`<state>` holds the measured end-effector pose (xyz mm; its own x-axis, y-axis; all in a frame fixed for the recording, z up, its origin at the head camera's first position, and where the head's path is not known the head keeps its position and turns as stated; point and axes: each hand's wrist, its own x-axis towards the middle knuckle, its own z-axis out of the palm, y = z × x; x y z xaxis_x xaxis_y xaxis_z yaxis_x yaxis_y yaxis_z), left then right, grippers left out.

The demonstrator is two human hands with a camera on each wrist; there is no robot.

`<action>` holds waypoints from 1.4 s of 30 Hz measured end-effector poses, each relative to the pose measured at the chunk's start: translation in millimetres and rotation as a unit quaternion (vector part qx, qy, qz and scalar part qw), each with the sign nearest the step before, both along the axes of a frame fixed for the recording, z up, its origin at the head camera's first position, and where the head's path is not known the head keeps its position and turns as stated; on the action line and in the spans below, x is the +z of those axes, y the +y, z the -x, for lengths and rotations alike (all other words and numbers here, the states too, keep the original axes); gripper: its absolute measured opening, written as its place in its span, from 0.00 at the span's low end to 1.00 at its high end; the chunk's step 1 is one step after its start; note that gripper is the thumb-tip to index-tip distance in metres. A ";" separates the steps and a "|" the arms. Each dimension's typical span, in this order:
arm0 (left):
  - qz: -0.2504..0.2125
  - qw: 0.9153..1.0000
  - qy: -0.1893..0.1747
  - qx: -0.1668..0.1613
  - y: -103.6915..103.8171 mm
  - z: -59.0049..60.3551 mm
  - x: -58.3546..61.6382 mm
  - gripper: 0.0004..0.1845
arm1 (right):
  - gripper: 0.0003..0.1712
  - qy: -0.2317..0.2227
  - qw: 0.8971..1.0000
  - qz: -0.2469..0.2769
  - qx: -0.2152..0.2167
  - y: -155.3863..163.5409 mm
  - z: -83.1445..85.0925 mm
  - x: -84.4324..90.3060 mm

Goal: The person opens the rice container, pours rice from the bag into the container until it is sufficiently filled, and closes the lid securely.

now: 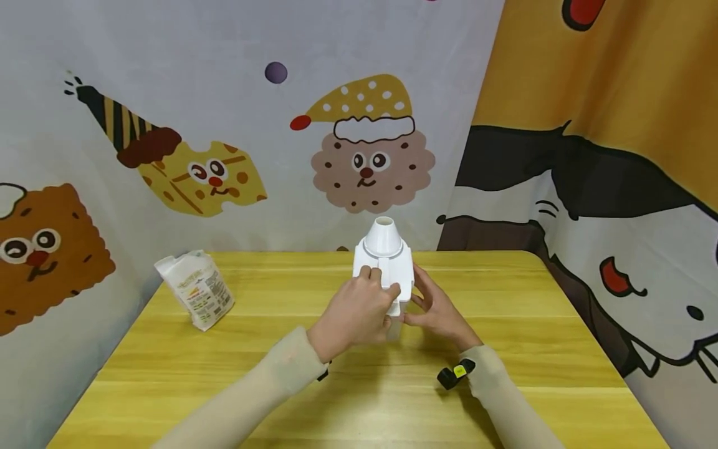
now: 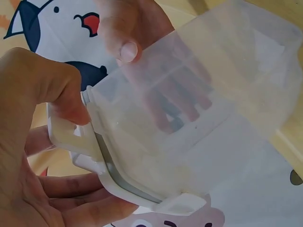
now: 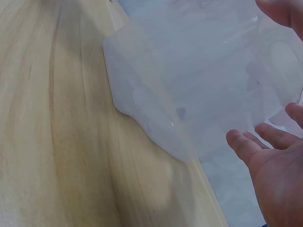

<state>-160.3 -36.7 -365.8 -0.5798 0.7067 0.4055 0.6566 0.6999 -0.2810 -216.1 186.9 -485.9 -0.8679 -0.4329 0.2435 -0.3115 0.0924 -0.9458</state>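
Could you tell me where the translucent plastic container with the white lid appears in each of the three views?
Head: the container sits centre frame on the yellow table, between the left hand and the right hand.
Left wrist: it fills the middle and right, the left hand's thumb on its white lid latch.
Right wrist: it fills the upper centre and right, fingertips beside it.
Shared landmark: the yellow table.

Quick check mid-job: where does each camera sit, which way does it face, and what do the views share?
Head: worn on the head, looking forward and down at the table, container, bag, left hand and right hand.
Left wrist: looks along the left hand gripping the container's white lid edge.
Right wrist: faces the container's clear wall; the right hand's fingers show.
All views share the container.
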 end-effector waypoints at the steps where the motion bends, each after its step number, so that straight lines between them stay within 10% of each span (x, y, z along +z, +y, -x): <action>1: 0.000 1.000 -0.002 -0.002 -0.4 0.2 -0.2 0.19 | 0.65 0.000 1.000 0.000 0.000 0.4 0.1 0.1; 18: -0.041 0.997 -0.065 -0.021 -17.0 4.2 0.0 0.28 | 0.64 0.013 1.000 -0.016 -0.002 0.8 -0.3 -1.3; 42: -0.168 0.964 -0.179 -0.098 -43.1 31.5 -6.6 0.26 | 0.61 0.014 0.996 -0.022 -0.082 -11.7 -23.5 -1.2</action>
